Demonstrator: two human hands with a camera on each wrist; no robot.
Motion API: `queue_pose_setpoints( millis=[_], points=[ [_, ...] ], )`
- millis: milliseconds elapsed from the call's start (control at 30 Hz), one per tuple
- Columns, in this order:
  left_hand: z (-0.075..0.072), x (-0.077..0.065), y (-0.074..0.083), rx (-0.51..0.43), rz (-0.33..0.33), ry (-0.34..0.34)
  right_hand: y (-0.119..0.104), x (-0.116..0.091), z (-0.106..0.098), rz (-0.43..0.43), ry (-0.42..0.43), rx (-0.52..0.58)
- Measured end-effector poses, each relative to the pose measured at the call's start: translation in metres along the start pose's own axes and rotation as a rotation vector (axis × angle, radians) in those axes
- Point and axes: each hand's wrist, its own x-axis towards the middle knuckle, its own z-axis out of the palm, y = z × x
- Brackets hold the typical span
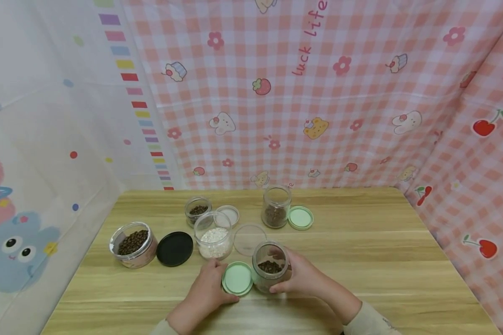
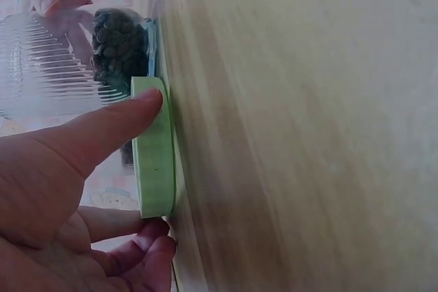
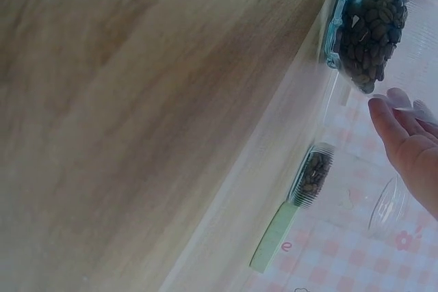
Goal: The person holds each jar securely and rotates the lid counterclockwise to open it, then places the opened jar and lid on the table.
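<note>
A light green lid (image 1: 238,279) lies on the table in front of me. My left hand (image 1: 207,291) holds it at its edge; in the left wrist view the thumb is on one side of the lid (image 2: 154,152) and the fingers are at the opposite side. Right beside the lid stands an uncovered ribbed clear jar (image 1: 263,280) with dark coffee beans in its bottom. My right hand (image 1: 303,275) grips this jar from the right, thumb in front and fingers behind. The right wrist view shows the beans through the jar wall (image 3: 373,39) and the fingertips at its side.
Behind the hands stand a jar of white grains (image 1: 214,237), a small bean jar (image 1: 198,211) and a taller part-filled jar (image 1: 276,216). A wide tub of brown pellets (image 1: 136,253) is at left. Between them lie a black lid (image 1: 174,249), a clear lid (image 1: 250,240) and another green lid (image 1: 300,217).
</note>
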Motion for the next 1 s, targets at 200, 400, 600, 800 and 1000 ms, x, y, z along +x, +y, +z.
queue_pose_setpoints(
  millis=[200, 400, 600, 800, 1000],
  points=[
    [0.002, 0.002, -0.002, 0.01, -0.005, -0.02, 0.0019, -0.0002, 0.0015, -0.002, 0.004, -0.003],
    [0.0023, 0.0026, -0.0001, -0.048, -0.014, -0.016, 0.0026, -0.0004, 0.0033, 0.001, 0.012, 0.0],
    [0.0042, 0.0045, 0.0031, -0.091, 0.018, -0.008, -0.0005, -0.003, 0.0019, 0.026, 0.019, 0.053],
    [0.0068, 0.0068, 0.0023, -0.085, 0.015, 0.0, 0.0004, -0.0046, 0.0014, 0.025, 0.05, 0.102],
    [0.0087, 0.0087, 0.0015, -0.084, 0.019, 0.016, 0.0042, -0.0051, 0.0005, -0.012, 0.033, 0.104]
  ],
)
